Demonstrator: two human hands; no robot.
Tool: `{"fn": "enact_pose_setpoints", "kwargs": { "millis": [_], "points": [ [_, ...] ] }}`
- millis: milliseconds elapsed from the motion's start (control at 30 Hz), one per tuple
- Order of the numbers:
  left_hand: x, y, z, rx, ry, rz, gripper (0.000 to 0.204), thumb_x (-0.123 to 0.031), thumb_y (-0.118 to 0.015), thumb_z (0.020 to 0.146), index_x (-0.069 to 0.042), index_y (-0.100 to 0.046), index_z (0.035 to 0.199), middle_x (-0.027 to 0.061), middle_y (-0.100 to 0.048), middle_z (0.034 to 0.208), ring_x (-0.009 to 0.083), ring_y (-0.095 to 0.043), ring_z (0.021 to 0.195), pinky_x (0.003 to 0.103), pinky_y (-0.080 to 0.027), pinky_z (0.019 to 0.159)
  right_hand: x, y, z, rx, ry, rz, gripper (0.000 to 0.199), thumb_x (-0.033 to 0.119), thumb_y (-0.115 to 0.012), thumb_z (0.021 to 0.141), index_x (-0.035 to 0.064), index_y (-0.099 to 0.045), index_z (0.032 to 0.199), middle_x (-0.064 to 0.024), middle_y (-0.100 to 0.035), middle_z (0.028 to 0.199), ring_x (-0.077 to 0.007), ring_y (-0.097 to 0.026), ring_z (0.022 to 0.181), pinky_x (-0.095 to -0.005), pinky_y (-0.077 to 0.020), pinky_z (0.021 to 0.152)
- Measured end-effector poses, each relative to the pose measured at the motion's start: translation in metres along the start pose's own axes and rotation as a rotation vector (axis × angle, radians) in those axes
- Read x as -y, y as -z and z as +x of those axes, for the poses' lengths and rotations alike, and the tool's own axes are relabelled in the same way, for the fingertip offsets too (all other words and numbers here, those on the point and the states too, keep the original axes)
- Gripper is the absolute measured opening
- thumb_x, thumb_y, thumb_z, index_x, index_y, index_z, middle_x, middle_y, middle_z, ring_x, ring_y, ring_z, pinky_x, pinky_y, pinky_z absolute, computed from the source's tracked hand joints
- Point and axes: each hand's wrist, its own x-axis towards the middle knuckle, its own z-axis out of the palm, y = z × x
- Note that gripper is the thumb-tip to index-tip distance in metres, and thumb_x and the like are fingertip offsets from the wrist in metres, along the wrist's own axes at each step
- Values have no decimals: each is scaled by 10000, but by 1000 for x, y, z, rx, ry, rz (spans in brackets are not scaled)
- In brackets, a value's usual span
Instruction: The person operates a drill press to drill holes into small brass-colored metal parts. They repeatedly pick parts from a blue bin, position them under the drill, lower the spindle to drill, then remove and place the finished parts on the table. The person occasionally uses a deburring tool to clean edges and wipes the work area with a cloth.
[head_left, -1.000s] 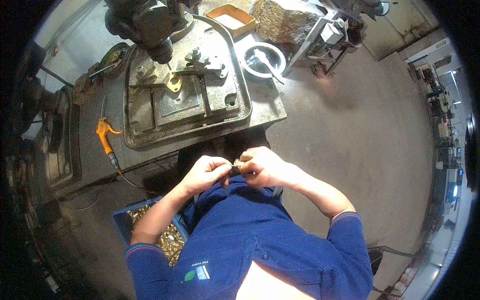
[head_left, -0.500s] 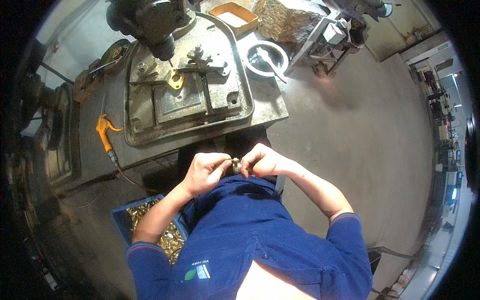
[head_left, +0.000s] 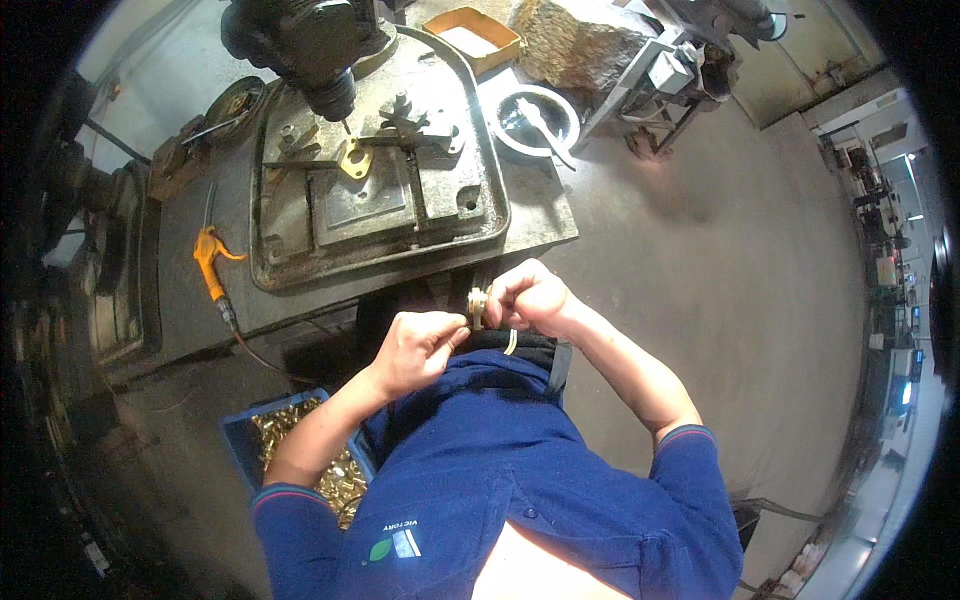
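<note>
Both hands meet in front of my waist, just below the near edge of the machine table. In my right hand [head_left: 530, 298], closed and bent inward, the fingertips grip a small yellowish metal piece [head_left: 476, 308]; its exact kind is too small to tell. My left hand [head_left: 413, 352] is pinched closed close beside that piece, thumb against fingers. Whatever sits in that pinch is hidden. Below the right hand hangs a pale thin strip [head_left: 512, 342]. Under my left forearm stands a blue crate [head_left: 243, 440] of small brass pieces [head_left: 345, 480].
A drill press head [head_left: 335, 95] hangs over its worktable [head_left: 400, 245], where a flat yellow plate [head_left: 355, 160] sits by clamps. An orange air gun [head_left: 207, 262] lies left. Farther back are a white bowl [head_left: 560, 105] with a brush-like tool and a shallow tan box [head_left: 500, 55].
My right hand has risen toward the table with the metal piece. My left hand has stayed nearly in place, dropping slightly. The pale strip below the right hand has come into sight.
</note>
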Motion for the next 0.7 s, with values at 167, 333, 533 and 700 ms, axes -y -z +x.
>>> {"fn": "enact_pose_setpoints", "kwargs": {
  "millis": [167,333,533,700],
  "points": [
    [3,10,4,-62,84,-92,72,-60,-606,805,6,-621,827,181,-577,666,314,-572,555,346,-436,510,8,-30,-13,202,85,-446,233,23,-478,546,10,-660,691,-7,-547,613,-101,-456,574,-253,-369,536],
    [4,0,-3,-75,-77,-11,76,-80,-605,831,-8,-625,844,147,-538,602,231,-511,473,327,-399,462,16,-19,1,-21,-186,-372,243,-79,-450,585,24,-665,633,7,-581,590,-87,-490,563,-228,-392,548],
    [6,7,-6,-64,-22,-2,71,-69,-611,811,-6,-625,839,160,-560,639,257,-542,503,330,-414,484,41,-37,-13,204,220,-691,222,1,-512,541,20,-665,701,-72,-586,713,-165,-548,644,-272,-437,578],
    [-7,15,-5,-7,-89,-9,69,-74,-615,808,-6,-617,818,156,-563,641,291,-564,539,340,-428,498,5,-26,-7,165,-100,-417,170,3,-519,562,16,-646,673,-34,-592,702,-125,-527,626,-244,-410,534]
  ]
}}
